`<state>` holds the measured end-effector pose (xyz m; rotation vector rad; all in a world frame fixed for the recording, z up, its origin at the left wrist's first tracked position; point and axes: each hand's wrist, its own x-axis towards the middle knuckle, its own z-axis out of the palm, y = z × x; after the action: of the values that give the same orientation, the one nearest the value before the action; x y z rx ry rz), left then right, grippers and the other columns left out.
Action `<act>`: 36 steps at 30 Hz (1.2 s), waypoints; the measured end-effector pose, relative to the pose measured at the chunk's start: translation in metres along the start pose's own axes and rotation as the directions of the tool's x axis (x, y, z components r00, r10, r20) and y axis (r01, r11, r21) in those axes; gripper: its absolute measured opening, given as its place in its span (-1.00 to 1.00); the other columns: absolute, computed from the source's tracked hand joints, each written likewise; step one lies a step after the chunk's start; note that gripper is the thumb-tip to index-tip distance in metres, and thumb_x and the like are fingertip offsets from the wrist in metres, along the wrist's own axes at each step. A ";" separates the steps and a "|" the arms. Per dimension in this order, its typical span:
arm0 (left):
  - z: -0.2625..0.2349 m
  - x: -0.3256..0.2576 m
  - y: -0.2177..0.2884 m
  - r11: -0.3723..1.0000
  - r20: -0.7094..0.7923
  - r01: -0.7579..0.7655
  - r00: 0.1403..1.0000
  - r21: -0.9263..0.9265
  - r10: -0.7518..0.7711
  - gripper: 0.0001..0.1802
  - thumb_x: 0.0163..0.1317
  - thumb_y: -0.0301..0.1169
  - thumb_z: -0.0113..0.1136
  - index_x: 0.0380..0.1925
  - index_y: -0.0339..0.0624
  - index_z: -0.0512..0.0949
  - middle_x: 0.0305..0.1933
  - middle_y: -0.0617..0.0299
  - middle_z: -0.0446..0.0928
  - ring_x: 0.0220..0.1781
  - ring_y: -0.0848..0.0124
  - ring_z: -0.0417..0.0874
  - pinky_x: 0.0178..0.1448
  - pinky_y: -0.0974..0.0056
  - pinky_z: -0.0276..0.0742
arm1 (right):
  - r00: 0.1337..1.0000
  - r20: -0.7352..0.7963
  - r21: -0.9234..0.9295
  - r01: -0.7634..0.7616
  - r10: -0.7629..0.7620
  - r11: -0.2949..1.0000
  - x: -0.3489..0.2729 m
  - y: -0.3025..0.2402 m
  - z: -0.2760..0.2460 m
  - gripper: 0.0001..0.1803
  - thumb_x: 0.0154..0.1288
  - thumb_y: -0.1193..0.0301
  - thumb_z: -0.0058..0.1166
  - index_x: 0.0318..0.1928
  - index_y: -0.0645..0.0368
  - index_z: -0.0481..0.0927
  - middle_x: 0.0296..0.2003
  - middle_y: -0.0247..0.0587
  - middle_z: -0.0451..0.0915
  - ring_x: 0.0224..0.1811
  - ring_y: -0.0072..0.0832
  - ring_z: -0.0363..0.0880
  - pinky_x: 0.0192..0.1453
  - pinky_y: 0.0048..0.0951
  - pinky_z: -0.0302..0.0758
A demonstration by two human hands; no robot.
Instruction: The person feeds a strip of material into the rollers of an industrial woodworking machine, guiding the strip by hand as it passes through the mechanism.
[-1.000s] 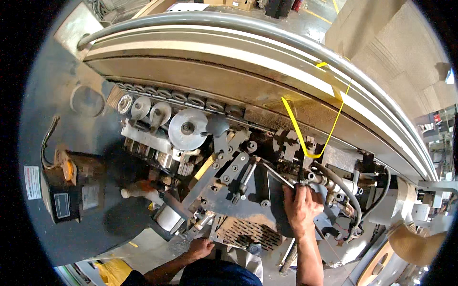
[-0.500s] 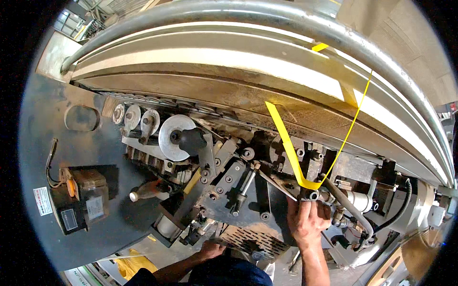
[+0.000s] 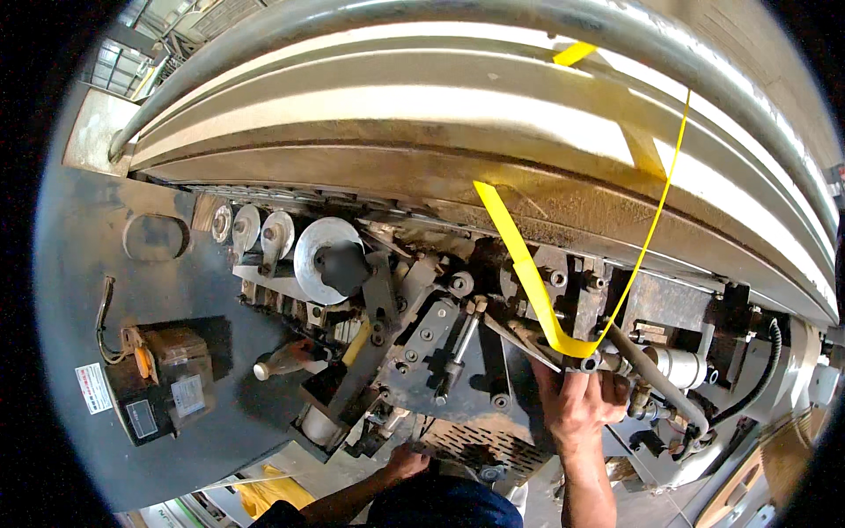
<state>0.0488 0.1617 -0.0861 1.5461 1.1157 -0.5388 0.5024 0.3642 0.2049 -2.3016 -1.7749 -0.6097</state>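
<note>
From here the yellow strip (image 3: 506,231) looks like smooth, glossy plastic. The long pipe (image 3: 396,16) is polished metal, a bit scuffed, and the round disc (image 3: 310,255) is paler, brushed-looking metal. The brown beam face (image 3: 352,167) seems rough and grimy, the dark panel (image 3: 176,286) matt and smudged, the slotted plate (image 3: 480,451) dusty metal, the sleeve (image 3: 282,510) dark matt cloth.
</note>
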 end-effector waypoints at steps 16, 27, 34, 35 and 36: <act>-0.027 -0.018 0.068 0.976 -0.373 -0.213 0.910 -0.041 0.183 -0.72 0.31 -0.10 0.26 -0.25 -0.04 0.69 -0.43 0.01 0.66 -0.35 -0.06 0.70 -0.25 -0.11 0.60 | 0.994 -0.006 0.091 -0.110 0.111 0.990 0.009 -0.014 -0.004 -0.56 -0.04 0.09 0.56 -0.39 0.10 0.61 -0.46 -0.16 0.68 -0.43 -0.09 0.65 -0.23 -0.15 0.55; 0.013 -0.018 0.053 0.987 -0.419 -0.076 0.908 -0.140 0.011 -0.64 0.31 -0.04 0.24 -0.18 -0.10 0.67 -0.46 0.05 0.68 -0.38 0.00 0.74 -0.26 -0.05 0.65 | 0.998 -0.005 -0.050 -0.056 0.056 0.997 0.014 -0.012 0.007 -0.54 -0.04 -0.01 0.52 -0.45 0.11 0.66 -0.51 -0.11 0.69 -0.47 -0.11 0.68 -0.32 -0.13 0.59; 0.078 0.023 0.030 0.962 -0.187 -0.049 0.982 -0.268 -0.002 -0.63 0.26 -0.07 0.24 -0.09 -0.06 0.66 -0.26 -0.03 0.70 -0.30 -0.10 0.70 -0.23 -0.14 0.61 | 0.997 -0.012 0.045 -0.076 0.077 0.996 0.010 -0.009 0.013 -0.54 0.04 0.07 0.48 -0.32 0.20 0.64 -0.44 0.01 0.68 -0.40 0.00 0.68 -0.26 -0.07 0.58; 0.092 0.029 0.028 0.971 -0.365 -0.141 0.929 -0.195 0.062 -0.64 0.31 -0.09 0.20 -0.11 -0.11 0.66 -0.33 -0.03 0.67 -0.33 -0.05 0.69 -0.24 -0.09 0.60 | 0.998 -0.029 0.064 -0.045 0.047 0.997 0.012 -0.011 0.015 -0.61 0.05 0.17 0.47 -0.28 0.19 0.64 -0.40 0.00 0.70 -0.36 -0.01 0.70 -0.24 -0.08 0.59; 0.104 0.032 0.025 0.972 -0.494 -0.181 0.866 -0.150 0.085 -0.65 0.35 -0.11 0.16 -0.13 -0.15 0.66 -0.39 -0.02 0.65 -0.36 0.00 0.69 -0.25 -0.03 0.58 | 0.999 -0.025 0.063 -0.022 0.024 0.998 0.013 -0.012 0.015 -0.58 0.10 0.13 0.45 -0.25 0.20 0.64 -0.37 -0.02 0.70 -0.36 0.00 0.69 -0.25 -0.10 0.59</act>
<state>0.1080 0.0777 -0.1308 1.6145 1.3771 0.0673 0.4970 0.3843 0.1956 -2.2596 -1.7283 -0.5685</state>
